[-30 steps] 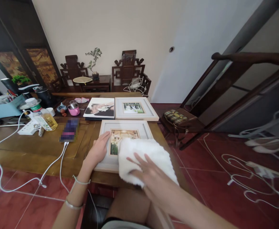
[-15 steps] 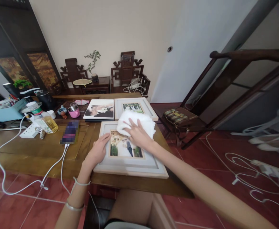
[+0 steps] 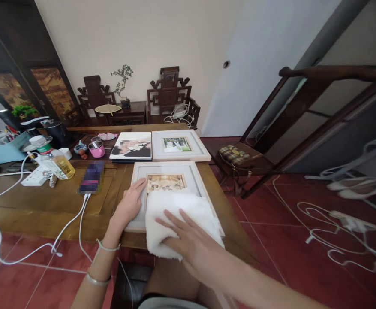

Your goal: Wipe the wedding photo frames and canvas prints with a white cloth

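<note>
A white-framed photo (image 3: 166,171) lies flat on the wooden table (image 3: 46,201) right in front of me. My left hand (image 3: 130,202) rests open on the frame's left border, fingers flat. My right hand (image 3: 183,238) lies on a fluffy white cloth (image 3: 178,210), fingers spread and pressing it down over the near half of the frame. The cloth hides the lower part of the picture and hangs a little past the table's front edge.
Two more pictures lie behind: a canvas print (image 3: 132,146) and a second white frame (image 3: 177,146). A phone (image 3: 92,177) on a white cable, an oil bottle (image 3: 57,164), a power strip (image 3: 33,176) and a pink cup (image 3: 97,149) sit at the left. Cables trail over the red floor (image 3: 335,223) at the right.
My right hand has drawn the cloth from the frame's far edge back over its near half, as it was one second ago. My left hand has stayed on the left border.
</note>
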Tool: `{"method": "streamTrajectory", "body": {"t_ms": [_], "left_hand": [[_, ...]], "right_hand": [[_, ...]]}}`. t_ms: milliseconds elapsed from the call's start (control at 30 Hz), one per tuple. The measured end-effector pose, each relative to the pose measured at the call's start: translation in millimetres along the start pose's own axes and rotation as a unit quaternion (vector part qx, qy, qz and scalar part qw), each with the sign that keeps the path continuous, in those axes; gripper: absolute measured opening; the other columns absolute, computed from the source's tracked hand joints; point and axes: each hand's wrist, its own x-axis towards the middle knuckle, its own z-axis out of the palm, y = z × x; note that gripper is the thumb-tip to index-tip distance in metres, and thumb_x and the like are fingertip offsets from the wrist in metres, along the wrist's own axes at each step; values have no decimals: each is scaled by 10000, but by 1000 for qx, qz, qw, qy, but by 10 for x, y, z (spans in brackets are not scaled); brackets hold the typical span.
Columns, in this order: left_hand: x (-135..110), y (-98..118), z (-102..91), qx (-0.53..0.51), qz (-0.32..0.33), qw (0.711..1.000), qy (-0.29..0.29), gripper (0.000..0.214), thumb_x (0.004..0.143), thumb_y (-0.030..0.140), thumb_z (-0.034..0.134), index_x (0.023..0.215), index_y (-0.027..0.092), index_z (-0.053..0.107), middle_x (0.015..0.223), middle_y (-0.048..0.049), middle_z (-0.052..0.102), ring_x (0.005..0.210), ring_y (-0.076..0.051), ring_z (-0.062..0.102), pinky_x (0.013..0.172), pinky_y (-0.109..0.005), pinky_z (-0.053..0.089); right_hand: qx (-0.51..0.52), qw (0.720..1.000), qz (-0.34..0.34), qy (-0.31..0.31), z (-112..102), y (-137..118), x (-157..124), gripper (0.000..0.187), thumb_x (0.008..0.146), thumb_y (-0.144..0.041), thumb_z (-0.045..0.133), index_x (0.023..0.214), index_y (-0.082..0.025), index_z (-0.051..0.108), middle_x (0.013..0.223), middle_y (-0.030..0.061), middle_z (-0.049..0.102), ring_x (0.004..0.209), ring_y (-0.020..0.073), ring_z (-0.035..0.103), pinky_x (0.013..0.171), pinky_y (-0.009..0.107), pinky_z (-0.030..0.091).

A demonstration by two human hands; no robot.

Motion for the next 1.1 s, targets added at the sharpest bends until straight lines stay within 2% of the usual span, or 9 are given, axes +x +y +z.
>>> {"method": "streamTrajectory", "body": {"t_ms": [167, 267, 333, 433, 567, 667, 900, 1000, 1100], "left_hand": [[-12, -12, -14, -4, 9, 1000, -2, 641, 724, -46, 309, 1323, 144, 435, 1409, -102, 412, 1313, -197, 359, 1098, -439, 292], [-16, -21, 4, -16, 8, 1000, 8, 639, 718, -47, 319, 1313, 147, 450, 1400, -102, 425, 1310, -202, 365, 1098, -443, 291], [-12, -13, 13, -21, 5, 1000, 17, 647, 710, -52, 324, 1309, 155, 456, 1395, -97, 433, 1309, -198, 369, 1099, -439, 290], [4, 22, -5, -23, -1, 999, 23, 593, 750, -21, 335, 1294, 167, 474, 1386, -90, 447, 1299, -196, 387, 1096, -426, 301], [20, 58, -58, -30, 7, 999, 15, 474, 822, 63, 354, 1256, 162, 516, 1372, -91, 466, 1278, -205, 418, 1086, -412, 325], [13, 27, -54, -24, 17, 999, 22, 549, 775, -1, 335, 1276, 155, 495, 1374, -89, 464, 1284, -194, 411, 1094, -408, 318], [-1, -58, 20, -21, 18, 999, 27, 624, 728, -46, 325, 1293, 171, 477, 1389, -74, 447, 1296, -190, 394, 1096, -427, 314], [2, -30, 20, -35, 11, 999, 41, 594, 747, -31, 321, 1282, 165, 489, 1369, -78, 472, 1283, -184, 414, 1097, -419, 315], [2, 9, 14, -65, 9, 995, 72, 529, 785, 9, 319, 1257, 151, 512, 1331, -82, 514, 1255, -172, 449, 1097, -396, 321]], "right_hand": [[-56, 994, 87, 46, -70, 391, 128, 568, 612, 42, 423, 1114, -158, 597, 1326, 147, 502, 1316, 250, 319, 1085, 500, 222], [-83, 987, 132, 40, -143, 521, 114, 528, 592, 53, 436, 1046, -133, 632, 1312, 175, 507, 1316, 275, 315, 1087, 511, 201], [-62, 990, 120, 31, -149, 452, 123, 547, 597, 49, 435, 1068, -153, 628, 1330, 155, 496, 1333, 273, 278, 1087, 527, 183], [-15, 998, 65, 10, -65, 205, 256, 514, 650, 17, 439, 1084, -187, 624, 1382, 114, 445, 1351, 284, 224, 1079, 577, 147], [-19, 999, 41, -1, 84, -5, 462, 398, 723, -26, 443, 1044, -160, 637, 1391, 140, 423, 1343, 325, 227, 1057, 619, 150], [-35, 997, 58, 21, 106, 57, 338, 429, 724, 1, 419, 1056, -167, 632, 1383, 126, 438, 1343, 300, 239, 1072, 590, 164], [-72, 989, 123, 49, -80, 361, -431, 501, 572, 53, 416, 919, -198, 676, 1358, 91, 474, 1330, 263, 284, 1097, 556, 181], [-72, 990, 108, 60, -47, 321, -422, 490, 577, 43, 425, 920, -199, 678, 1379, 96, 446, 1341, 274, 251, 1096, 570, 167], [-58, 994, 75, 61, 64, 170, -139, 463, 644, 8, 456, 1002, -201, 661, 1410, 103, 403, 1354, 296, 201, 1089, 593, 127]]}}
